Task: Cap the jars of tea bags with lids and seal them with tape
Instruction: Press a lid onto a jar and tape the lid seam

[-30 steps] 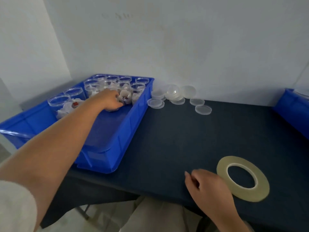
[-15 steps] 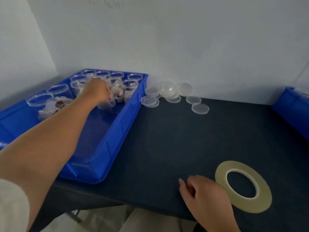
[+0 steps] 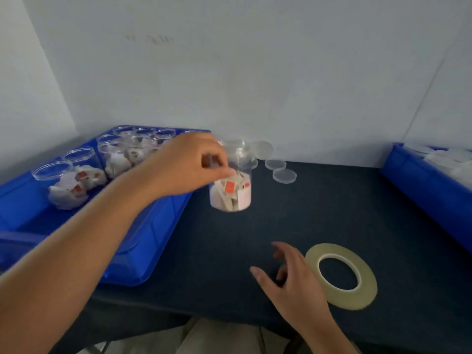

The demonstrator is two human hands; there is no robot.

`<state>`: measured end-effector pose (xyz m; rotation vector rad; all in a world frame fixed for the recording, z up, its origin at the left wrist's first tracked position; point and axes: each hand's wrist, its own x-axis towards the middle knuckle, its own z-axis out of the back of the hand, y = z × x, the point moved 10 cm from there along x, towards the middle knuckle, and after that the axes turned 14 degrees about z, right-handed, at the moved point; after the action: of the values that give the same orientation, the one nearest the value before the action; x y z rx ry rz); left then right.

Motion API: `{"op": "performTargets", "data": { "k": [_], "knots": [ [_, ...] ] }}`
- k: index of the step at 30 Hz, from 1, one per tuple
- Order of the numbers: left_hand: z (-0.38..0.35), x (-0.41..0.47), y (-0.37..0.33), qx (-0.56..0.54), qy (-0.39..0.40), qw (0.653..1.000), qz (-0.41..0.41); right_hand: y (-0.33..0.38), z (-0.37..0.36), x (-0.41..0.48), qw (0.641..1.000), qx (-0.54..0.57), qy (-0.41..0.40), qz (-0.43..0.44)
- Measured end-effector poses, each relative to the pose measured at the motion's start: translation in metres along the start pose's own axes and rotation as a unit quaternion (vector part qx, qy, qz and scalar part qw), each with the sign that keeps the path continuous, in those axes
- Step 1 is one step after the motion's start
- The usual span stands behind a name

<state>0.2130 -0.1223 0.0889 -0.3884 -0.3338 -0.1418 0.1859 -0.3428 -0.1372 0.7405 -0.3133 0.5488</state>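
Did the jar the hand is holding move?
Yes. The left hand carried the tea-bag jar rightward out of the blue bin, past its right wall, above the table.

Soft, even light; motion blur throughout (edges bowed)

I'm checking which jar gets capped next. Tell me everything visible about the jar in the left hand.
The jar is a clear plastic cylinder, slightly blurred, upright, with no lid on its mouth. Its lower half holds white tea bags with red square tags. The left hand grips its upper wall. It is just right of the blue tray, over the dark table; whether its base touches it is unclear.
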Motion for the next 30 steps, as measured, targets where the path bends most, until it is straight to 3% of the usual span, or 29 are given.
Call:
{"op": "performTargets", "data": {
  "k": [5, 7, 12, 15, 17, 20, 24, 30],
  "knots": [
    [-0.088, -0.061, -0.032, -0.037, 0.102, 0.991, -0.074, 0.004, -0.002, 0.001, 0.996, 0.085, 0.010, -0.002],
    [-0.113, -0.075, -0.035, -0.031, 0.111, 0.989, -0.096, 0.006, -0.001, 0.002, 0.991, 0.131, -0.001, -0.001],
    [-0.131, -0.088, -0.038, -0.081, 0.101, 0.981, -0.147, 0.011, 0.008, 0.002, 0.992, 0.117, -0.038, 0.003],
    [-0.115, -0.067, -0.012, -0.240, 0.033, 0.967, -0.083, 0.011, 0.007, 0.001, 0.995, 0.089, -0.043, 0.008],
    [-0.111, -0.036, 0.024, -0.309, -0.041, 0.950, 0.027, 0.010, 0.003, 0.001, 0.997, 0.070, -0.032, 0.009],
    [-0.153, 0.026, 0.065, -0.216, -0.004, 0.962, 0.165, 0.011, 0.001, 0.001, 0.998, 0.056, -0.029, 0.013],
    [-0.224, 0.105, 0.055, -0.056, 0.090, 0.991, 0.077, 0.008, -0.004, 0.002, 0.997, 0.066, -0.023, 0.020],
    [-0.303, 0.174, 0.009, 0.076, 0.177, 0.981, -0.004, 0.001, -0.008, 0.009, 0.997, 0.072, -0.011, 0.013]
  ]
}}
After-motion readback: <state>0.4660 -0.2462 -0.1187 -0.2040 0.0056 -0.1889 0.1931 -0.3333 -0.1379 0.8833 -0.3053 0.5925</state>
